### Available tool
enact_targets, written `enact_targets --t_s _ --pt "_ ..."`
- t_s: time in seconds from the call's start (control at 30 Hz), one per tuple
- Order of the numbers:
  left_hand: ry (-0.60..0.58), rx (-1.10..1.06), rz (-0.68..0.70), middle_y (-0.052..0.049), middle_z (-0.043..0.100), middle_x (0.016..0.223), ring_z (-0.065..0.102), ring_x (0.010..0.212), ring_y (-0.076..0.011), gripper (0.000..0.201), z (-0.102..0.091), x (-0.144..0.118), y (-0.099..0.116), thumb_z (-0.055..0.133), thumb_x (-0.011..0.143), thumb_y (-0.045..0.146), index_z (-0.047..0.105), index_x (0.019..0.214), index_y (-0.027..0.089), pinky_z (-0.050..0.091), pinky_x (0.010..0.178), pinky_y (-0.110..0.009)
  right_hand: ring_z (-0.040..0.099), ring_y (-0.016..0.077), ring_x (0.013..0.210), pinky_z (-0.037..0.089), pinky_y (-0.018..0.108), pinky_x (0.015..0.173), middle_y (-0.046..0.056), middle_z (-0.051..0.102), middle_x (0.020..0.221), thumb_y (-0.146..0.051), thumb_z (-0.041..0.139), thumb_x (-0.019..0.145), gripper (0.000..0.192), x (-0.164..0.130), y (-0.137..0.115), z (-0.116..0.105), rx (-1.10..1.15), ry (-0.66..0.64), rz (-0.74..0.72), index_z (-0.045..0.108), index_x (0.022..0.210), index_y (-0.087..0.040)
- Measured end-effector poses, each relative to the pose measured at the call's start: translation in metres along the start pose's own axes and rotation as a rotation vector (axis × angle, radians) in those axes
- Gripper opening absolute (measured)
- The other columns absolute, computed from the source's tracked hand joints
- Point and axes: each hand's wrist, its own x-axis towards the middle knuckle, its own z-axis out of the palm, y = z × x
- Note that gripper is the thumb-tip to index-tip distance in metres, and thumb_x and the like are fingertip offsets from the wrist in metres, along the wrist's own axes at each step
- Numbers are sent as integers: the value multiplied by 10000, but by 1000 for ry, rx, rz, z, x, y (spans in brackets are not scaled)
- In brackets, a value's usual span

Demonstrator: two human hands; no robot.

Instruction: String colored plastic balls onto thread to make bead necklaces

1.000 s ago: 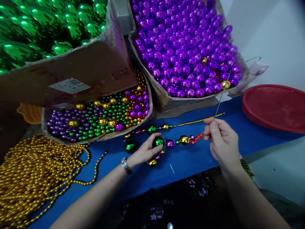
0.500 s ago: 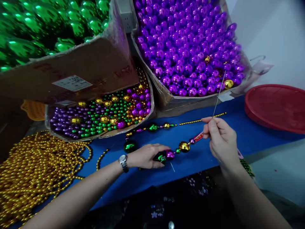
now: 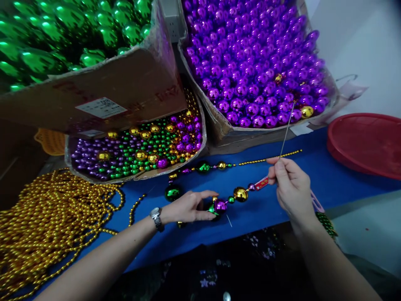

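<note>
A long thin needle point(image 3: 285, 133) is pinched between thumb and forefinger of the right hand point(image 3: 291, 190), its shaft rising up and away from the fingertips toward the box of purple balls point(image 3: 253, 62). A bead strand point(image 3: 233, 196) runs from just below those fingertips, past a red tag point(image 3: 262, 183), 1 gold ball point(image 3: 240, 194) and 1 purple ball point(image 3: 220, 205). The left hand point(image 3: 188, 207) is laid palm-down on the blue table point(image 3: 313, 167), fingers loosely together, their tips touching the purple ball. A green ball point(image 3: 173, 192) lies just beyond the knuckles.
</note>
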Motion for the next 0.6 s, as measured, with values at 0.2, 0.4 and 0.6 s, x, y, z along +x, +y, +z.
enact_targets --t_s 0.2,0.4,0.6 --pt "146 179 -2 -31 597 758 557 666 -183 480 11 -2 -5 559 759 567 561 1041 177 376 583 -263 485 79 520 401 185 444 -26 520 667 -362 482 916 212 -2 4 9 15 -36 16 634 931 -215" --pt "117 133 78 -24 603 826 556 663 -160 481 18 -5 -4 479 852 493 447 1251 225 385 590 -251 490 77 505 406 183 444 -24 528 662 -379 482 913 236 0 13 10 -3 -21 44 632 941 -200" --pt "158 230 45 -34 580 741 538 634 -154 437 20 -4 -7 515 776 610 568 773 176 345 548 -248 492 79 515 399 189 461 -24 530 671 -378 472 918 239 2 15 8 -17 -14 33 634 947 -205"
